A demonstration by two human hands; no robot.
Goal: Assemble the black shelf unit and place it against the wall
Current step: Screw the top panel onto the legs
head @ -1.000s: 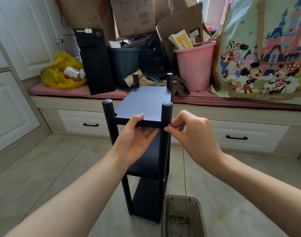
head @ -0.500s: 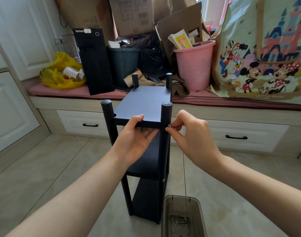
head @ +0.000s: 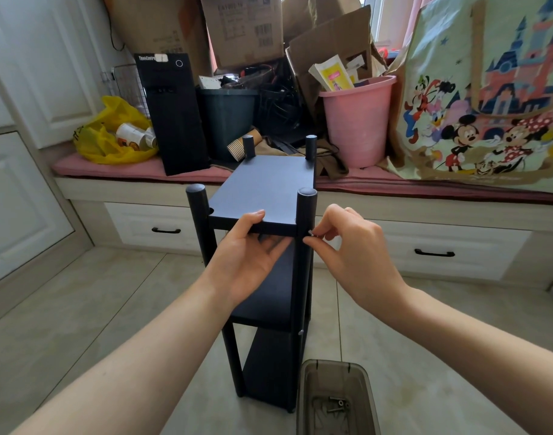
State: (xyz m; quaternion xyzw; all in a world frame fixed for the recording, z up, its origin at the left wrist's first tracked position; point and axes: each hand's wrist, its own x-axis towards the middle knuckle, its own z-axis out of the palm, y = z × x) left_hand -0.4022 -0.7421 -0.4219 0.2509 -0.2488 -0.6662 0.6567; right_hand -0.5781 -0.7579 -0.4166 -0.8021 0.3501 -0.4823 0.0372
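The black shelf unit [head: 265, 189] stands upright on the tiled floor in front of me, with three boards between round posts. My left hand [head: 248, 262] grips the front edge of the top board, thumb on top and fingers underneath. My right hand [head: 350, 246] pinches a small metal screw [head: 310, 234] against the near right post [head: 306, 215], just below the top board. The near left post [head: 197, 211] stands slightly apart from the board's corner.
A translucent brown box [head: 334, 400] with loose screws sits on the floor by the shelf's right foot. Behind runs a low window bench with drawers [head: 441, 249], piled with a black computer tower [head: 171, 111], pink bucket [head: 358, 120], yellow bag [head: 112, 133], cartoon bag [head: 488, 89] and cardboard boxes.
My right thumb and forefinger have closed in on the near right post with the screw. My left hand keeps its hold on the top board. The view shifted slightly.
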